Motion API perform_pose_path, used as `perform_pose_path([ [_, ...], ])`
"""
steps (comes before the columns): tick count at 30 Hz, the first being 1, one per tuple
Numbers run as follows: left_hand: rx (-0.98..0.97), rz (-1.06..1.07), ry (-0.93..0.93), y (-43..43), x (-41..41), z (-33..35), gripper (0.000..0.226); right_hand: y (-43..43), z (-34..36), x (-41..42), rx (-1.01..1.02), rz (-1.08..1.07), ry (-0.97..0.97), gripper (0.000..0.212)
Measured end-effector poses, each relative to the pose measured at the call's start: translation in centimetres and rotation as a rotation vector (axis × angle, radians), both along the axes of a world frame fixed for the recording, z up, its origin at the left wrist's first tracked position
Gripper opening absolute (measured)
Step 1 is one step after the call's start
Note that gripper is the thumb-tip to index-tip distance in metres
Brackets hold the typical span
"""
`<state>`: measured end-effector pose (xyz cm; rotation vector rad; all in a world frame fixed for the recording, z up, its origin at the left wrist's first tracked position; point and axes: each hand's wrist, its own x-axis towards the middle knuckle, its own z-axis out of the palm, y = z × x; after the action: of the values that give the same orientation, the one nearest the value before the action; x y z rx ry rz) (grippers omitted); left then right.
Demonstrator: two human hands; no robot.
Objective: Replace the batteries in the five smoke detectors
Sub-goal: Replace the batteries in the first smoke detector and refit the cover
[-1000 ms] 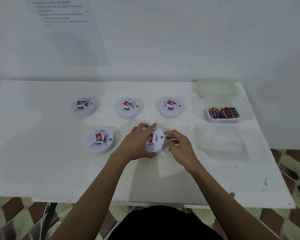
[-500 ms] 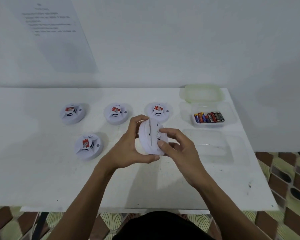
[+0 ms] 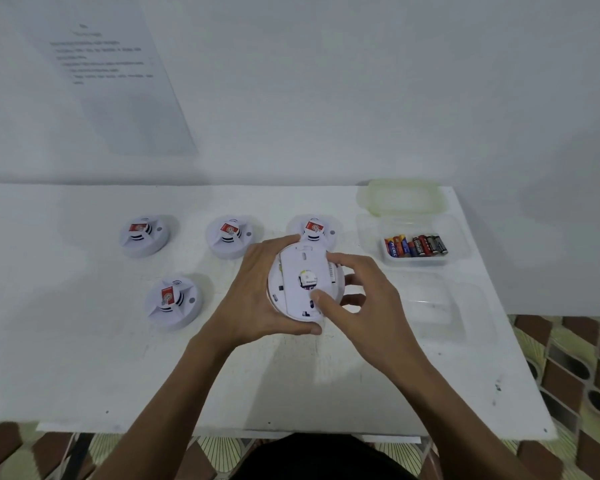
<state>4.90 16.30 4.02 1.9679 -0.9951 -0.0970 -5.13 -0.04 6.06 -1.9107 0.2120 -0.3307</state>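
I hold a white smoke detector (image 3: 300, 273) above the table with its back plate facing me. My left hand (image 3: 257, 296) grips its left rim and underside. My right hand (image 3: 364, 299) curls round its right side, thumb pressed on the back. Three more detectors lie face up in a row behind: left (image 3: 144, 235), middle (image 3: 229, 235) and right (image 3: 314, 228), the last partly hidden by the held one. Another detector (image 3: 174, 301) lies nearer on the left. Several batteries (image 3: 416, 244) fill a clear tray (image 3: 461, 251) at the right.
The white table (image 3: 84, 358) ends at its front edge near my body and at a right edge beside tiled floor. An empty clear container (image 3: 454, 313) sits right of my hands; a lid (image 3: 400, 197) lies at the back right. A printed sheet (image 3: 108, 74) hangs on the wall.
Both hands lifted the front right detector off the table and turned it over, from face up, through on edge, to its back facing me.
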Motion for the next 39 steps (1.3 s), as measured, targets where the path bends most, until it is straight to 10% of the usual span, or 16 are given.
perform_pose_path([
  [16,-0.074,0.091,-0.001,-0.6,-0.2,-1.1,0.088,2.3,2.1,1.7,-0.572,-0.247,0.050,0.074],
  [28,-0.138,0.060,0.050,-1.1,0.8,-0.2,0.075,2.0,4.0,2.9,-0.624,-0.073,0.133,0.072],
  [39,-0.032,0.143,-0.022,0.0,2.0,-0.1,0.091,-0.6,4.8,2.9,0.102,0.003,0.023,0.042],
])
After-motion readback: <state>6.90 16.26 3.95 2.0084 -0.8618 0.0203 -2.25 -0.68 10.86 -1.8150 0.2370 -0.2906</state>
